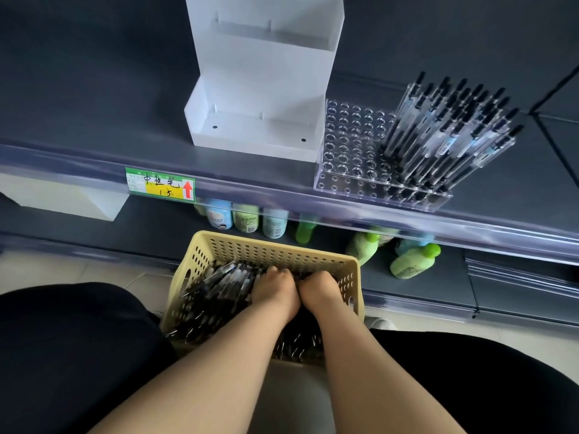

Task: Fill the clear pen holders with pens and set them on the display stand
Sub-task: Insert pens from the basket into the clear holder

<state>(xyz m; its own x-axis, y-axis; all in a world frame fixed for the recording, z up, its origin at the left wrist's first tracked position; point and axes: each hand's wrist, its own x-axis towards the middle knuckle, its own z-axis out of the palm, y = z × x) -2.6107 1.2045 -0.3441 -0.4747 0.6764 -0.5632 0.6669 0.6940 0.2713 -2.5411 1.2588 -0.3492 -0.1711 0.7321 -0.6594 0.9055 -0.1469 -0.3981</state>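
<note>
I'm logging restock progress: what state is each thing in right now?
Clear pen holder: right part filled with standing pens, left holes empty.
Display stand: upright, empty.
Yellow basket: holds loose pens.
Left hand: down in the basket, grip hidden.
Right hand: beside it in the basket, grip hidden.
Green bottle: lying on its side.

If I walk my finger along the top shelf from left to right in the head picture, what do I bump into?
price tag → white display stand → clear pen holder, its empty holes first → pens standing in its right part
</note>
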